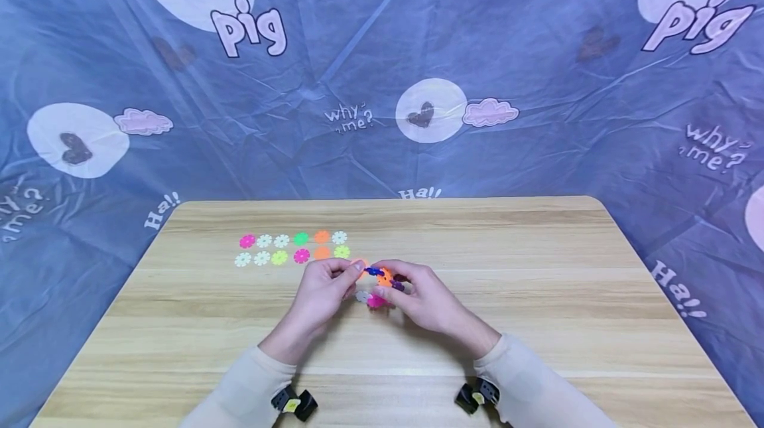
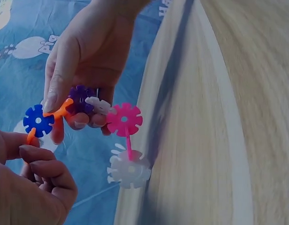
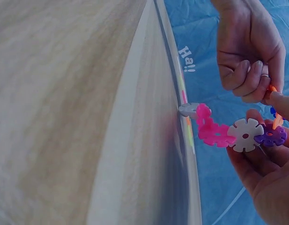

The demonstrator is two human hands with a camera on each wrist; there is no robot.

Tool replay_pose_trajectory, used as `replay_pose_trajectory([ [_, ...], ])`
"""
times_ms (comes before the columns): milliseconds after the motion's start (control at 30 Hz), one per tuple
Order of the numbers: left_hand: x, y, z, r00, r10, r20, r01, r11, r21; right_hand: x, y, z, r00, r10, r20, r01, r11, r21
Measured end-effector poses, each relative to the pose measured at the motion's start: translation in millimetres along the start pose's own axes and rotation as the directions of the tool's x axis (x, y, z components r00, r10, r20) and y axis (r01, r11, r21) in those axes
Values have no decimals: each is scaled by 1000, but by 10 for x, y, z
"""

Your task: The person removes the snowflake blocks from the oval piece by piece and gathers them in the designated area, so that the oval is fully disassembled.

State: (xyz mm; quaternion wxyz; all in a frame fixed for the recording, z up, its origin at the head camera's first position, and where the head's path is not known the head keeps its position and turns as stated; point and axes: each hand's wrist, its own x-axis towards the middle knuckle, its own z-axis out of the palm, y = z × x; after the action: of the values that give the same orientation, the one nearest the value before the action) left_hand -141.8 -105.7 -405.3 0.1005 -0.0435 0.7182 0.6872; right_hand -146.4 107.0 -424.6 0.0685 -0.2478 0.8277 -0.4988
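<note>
A chain of notched, flower-shaped plastic discs hangs between my two hands above the table. My left hand [image 1: 319, 295] pinches an orange disc [image 2: 31, 136] at one end, joined to a blue disc [image 2: 38, 120]. My right hand [image 1: 426, 295] grips the chain around a second orange disc [image 1: 384, 277] and a purple disc [image 3: 270, 135], thumb on top and fingers beneath. Beyond it follow a white disc [image 3: 245, 135], pink discs [image 3: 215, 133] and a pale translucent end [image 2: 129, 169], which hang free of the fingers. In the head view, my fingers hide part of the chain.
Two rows of loose discs lie flat left of centre on the wooden table [image 1: 537, 269]; among them are a green disc [image 1: 301, 238], a pink disc [image 1: 302, 255] and a yellow disc [image 1: 279, 257]. A blue printed cloth [image 1: 370, 162] hangs behind the table.
</note>
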Motion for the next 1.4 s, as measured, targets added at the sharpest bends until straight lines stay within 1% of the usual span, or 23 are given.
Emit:
replay_pose_trajectory([
  [67, -6, 2, 8, 1000, 17, 3, -17, 999, 47, 0, -1, 1, 1000, 9, -1, -9, 1000, 1],
  [133, -8, 5, 16, 1000, 26, 2, -26, 997, 71, 1, 0, 2, 1000, 16, 0, -16, 1000, 6],
  [200, -12, 8, 17, 1000, 29, 0, -29, 996, 82, 2, -1, 1, 1000, 19, 0, -19, 1000, 9],
  [300, -16, 10, 6, 1000, 27, -5, -27, 997, 72, 0, -5, -3, 1000, 23, 0, -23, 1000, 11],
  [433, -16, 7, -35, 1000, 26, -8, -26, 997, 78, -3, -13, -10, 1000, 20, -4, -20, 1000, 0],
  [567, -12, 0, -115, 999, 43, -13, -41, 991, 130, -3, -15, -13, 1000, 13, -6, -13, 1000, -18],
  [667, -2, -10, -216, 998, 68, 4, -67, 977, 201, -1, -19, -10, 1000, 15, 0, -15, 1000, -19],
  [767, 12, -21, -331, 997, 65, 34, -72, 958, 276, 2, -23, -7, 1000, 26, 5, -26, 1000, -17],
  [867, 17, -17, -429, 998, 50, 36, -59, 945, 322, 2, -26, -4, 999, 39, 6, -38, 999, -15],
  [967, 17, -22, -517, 999, 44, 15, -47, 940, 338, 4, -30, 0, 999, 46, 10, -46, 999, -10],
  [1067, 27, -37, -600, 998, 61, -3, -56, 932, 358, 6, -33, 2, 999, 45, 14, -45, 999, -9],
  [1167, 40, -58, -694, 996, 89, -27, -70, 908, 412, 8, -33, 4, 999, 44, 18, -43, 999, -9],
  [1233, 52, -70, -763, 994, 100, -43, -70, 891, 448, 6, -29, 5, 999, 46, 20, -46, 999, -9],
  [1400, 80, -97, -938, 994, 86, -63, -42, 858, 512, -3, -21, 7, 998, 60, 24, -60, 998, -8],
])
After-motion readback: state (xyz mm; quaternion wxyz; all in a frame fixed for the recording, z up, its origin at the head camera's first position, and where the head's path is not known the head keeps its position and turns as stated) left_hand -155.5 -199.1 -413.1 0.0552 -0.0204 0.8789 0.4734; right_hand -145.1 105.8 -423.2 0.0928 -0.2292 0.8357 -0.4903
